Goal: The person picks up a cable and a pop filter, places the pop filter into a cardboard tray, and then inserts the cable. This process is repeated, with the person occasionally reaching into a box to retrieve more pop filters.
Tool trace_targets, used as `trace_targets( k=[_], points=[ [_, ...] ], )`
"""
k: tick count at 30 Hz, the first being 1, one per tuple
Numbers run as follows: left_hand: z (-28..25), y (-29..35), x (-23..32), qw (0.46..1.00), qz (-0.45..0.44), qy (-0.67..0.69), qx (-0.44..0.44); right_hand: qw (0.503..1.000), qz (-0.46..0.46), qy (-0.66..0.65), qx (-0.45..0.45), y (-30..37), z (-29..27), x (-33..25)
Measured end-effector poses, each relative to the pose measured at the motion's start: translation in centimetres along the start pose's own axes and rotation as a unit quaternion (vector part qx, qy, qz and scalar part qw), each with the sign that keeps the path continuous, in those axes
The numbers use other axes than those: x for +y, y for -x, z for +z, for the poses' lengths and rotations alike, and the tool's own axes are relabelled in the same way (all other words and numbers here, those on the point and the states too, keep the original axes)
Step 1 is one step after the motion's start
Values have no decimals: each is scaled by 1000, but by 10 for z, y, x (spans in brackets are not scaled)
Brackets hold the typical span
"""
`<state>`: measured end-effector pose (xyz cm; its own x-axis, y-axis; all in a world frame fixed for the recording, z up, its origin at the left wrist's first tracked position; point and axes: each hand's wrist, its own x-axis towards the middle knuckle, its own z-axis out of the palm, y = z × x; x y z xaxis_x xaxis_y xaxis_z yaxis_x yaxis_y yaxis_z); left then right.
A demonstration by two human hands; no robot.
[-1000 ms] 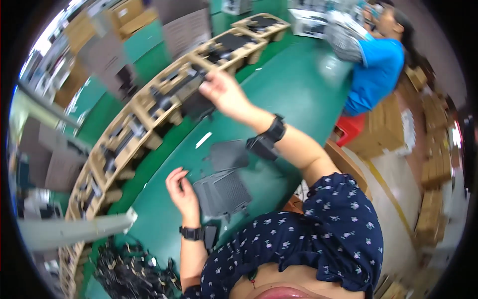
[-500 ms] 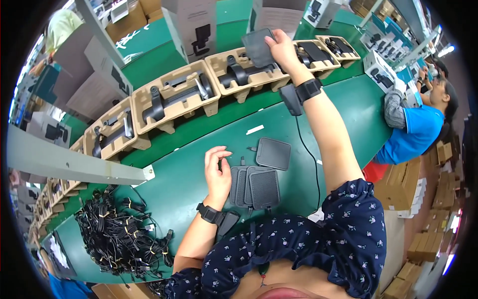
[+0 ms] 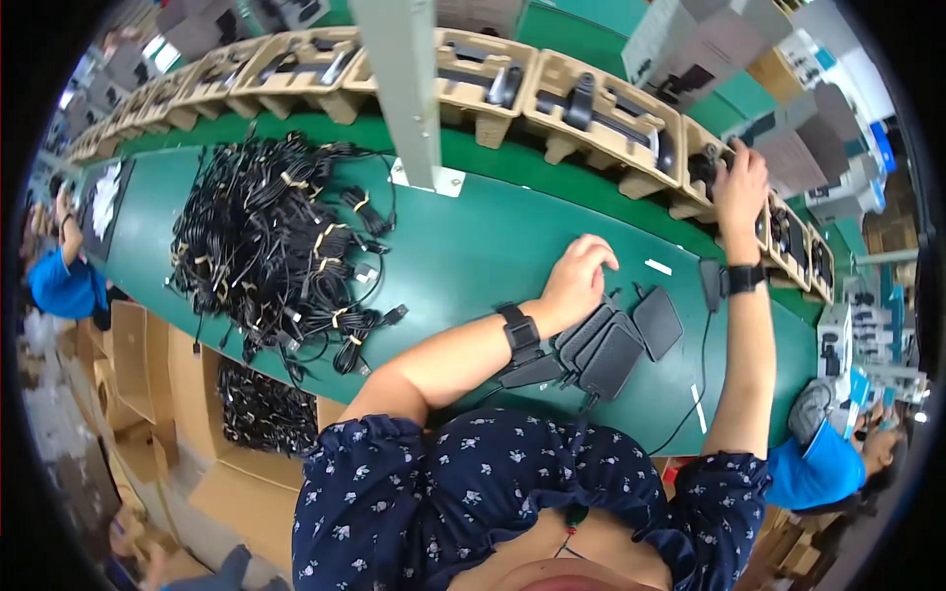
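My right hand (image 3: 741,197) reaches into a tan moulded tray (image 3: 696,138) at the far right, fingers bent over the black parts in it. Whatever the fingers grip is hidden. Loosely curved and holding nothing, my left hand (image 3: 576,284) rests just beyond a fanned stack of flat black rectangular pads (image 3: 613,360) with short plugs. One more flat pad (image 3: 658,323) lies right of the stack. Each wrist carries a black strap with a small device.
A pile of bundled black cables (image 3: 286,236) covers the left part of the green table (image 3: 493,231). A grey metal post (image 3: 399,89) rises behind it. More trays (image 3: 601,103) line the back. An open cardboard box (image 3: 251,468) stands at lower left; a person in blue (image 3: 818,468) sits at right.
The view has swung left. My right hand has lowered to a tray, and the flat pad it held up is out of sight. My left hand is nearer the stack.
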<state>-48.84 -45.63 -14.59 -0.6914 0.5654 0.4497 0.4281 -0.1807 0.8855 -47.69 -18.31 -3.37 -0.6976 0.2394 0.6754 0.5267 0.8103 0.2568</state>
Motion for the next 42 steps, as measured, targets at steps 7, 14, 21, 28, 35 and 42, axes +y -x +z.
trace_targets(
  k=[7, 14, 21, 28, 35, 42],
  points=[
    [4, 2, -10, 979, -157, 11, -133, 825, -247, -471, -189, 19, -94, -245],
    [9, 0, -22, 993, 52, 100, -43, 803, -223, -415, -364, 24, -75, -393],
    [6, 0, -31, 992, 63, 100, -43, 748, -167, -507, -395, 37, -72, -383],
    [7, -3, -52, 989, 138, -8, -57, 488, 97, -743, -447, 42, -104, -257],
    [-4, -9, -4, 954, -90, 236, -161, 564, 313, -737, -203, 66, -97, -125],
    [-26, -14, 5, 826, -276, 457, -177, 634, 287, -696, -177, 103, -104, -100]
  ],
)
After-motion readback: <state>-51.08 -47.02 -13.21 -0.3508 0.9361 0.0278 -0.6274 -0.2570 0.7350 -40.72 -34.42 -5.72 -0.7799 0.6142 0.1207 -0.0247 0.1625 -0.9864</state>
